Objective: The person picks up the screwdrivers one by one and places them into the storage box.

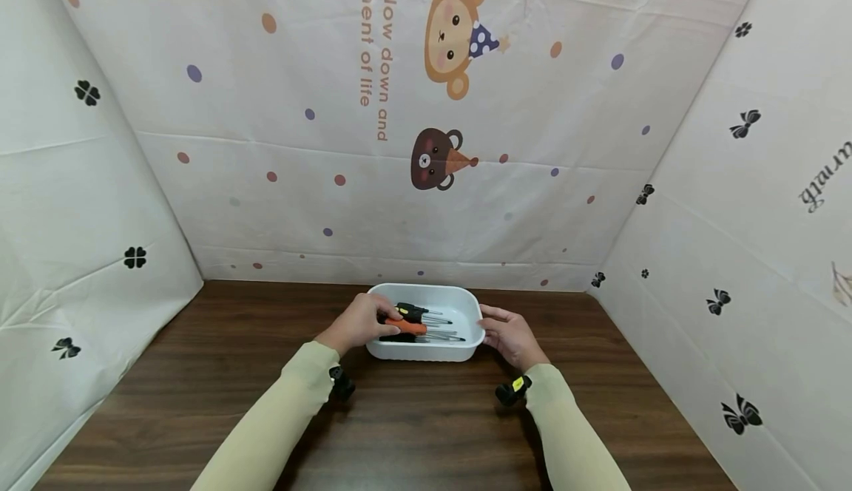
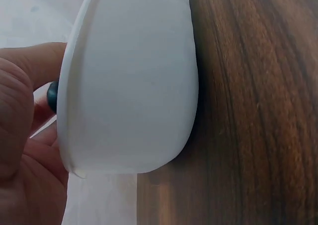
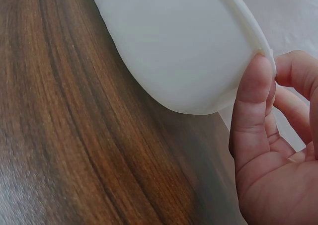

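A white plastic basin [image 1: 426, 352] with rounded corners stands on the wooden table. Several screwdrivers [image 1: 414, 313] lie in it, with dark handles on the left and metal shafts toward the right. My left hand [image 1: 359, 322] reaches over the basin's left rim, thumb and fingers around an orange-handled screwdriver [image 1: 407, 326] on top of the others. In the left wrist view the basin wall [image 2: 129, 81] hides most of the contents; a dark handle end [image 2: 52, 97] shows at the rim. My right hand [image 1: 511, 338] pinches the right rim between thumb [image 3: 253, 86] and fingers.
Dark brown wood tabletop [image 1: 426, 424] spreads in front of the basin and to both sides. Behind it hangs a printed white cloth [image 1: 373, 210], with more white cloth [image 1: 86, 202] at the left and a further sheet [image 1: 752, 239] at the right.
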`<state>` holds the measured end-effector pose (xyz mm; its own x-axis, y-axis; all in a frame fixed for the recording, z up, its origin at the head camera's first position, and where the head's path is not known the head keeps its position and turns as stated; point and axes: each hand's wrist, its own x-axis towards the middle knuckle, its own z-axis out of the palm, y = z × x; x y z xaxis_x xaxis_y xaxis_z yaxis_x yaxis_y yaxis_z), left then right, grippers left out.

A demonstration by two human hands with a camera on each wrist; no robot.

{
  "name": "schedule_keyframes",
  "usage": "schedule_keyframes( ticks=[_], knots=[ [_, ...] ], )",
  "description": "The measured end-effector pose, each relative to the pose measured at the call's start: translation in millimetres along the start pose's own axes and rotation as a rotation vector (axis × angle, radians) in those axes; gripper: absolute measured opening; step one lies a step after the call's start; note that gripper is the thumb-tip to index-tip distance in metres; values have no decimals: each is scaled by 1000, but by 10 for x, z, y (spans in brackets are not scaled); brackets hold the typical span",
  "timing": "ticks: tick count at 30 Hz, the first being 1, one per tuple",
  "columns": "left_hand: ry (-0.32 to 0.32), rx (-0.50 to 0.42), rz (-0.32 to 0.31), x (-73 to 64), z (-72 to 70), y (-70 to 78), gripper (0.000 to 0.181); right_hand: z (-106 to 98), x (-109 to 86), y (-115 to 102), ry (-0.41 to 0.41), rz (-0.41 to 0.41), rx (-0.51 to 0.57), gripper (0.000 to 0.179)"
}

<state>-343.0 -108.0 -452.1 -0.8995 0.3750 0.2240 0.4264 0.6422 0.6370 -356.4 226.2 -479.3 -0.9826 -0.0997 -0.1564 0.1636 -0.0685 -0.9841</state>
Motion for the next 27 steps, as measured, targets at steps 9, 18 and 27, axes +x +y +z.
schedule_keyframes(
  ticks=[9, 18, 27],
  knots=[
    [-102, 109, 18, 34, -9, 27, 14, -5, -2, 5, -5, 2, -12, 54],
    [-158, 163, 55, 82, 38, 45, 12, 1, -23, -12, 0, 5, -6, 53],
    [-176, 175, 36, 84, 20, 68, 13, 9, -30, -5, 0, -2, -4, 52]
  ],
)
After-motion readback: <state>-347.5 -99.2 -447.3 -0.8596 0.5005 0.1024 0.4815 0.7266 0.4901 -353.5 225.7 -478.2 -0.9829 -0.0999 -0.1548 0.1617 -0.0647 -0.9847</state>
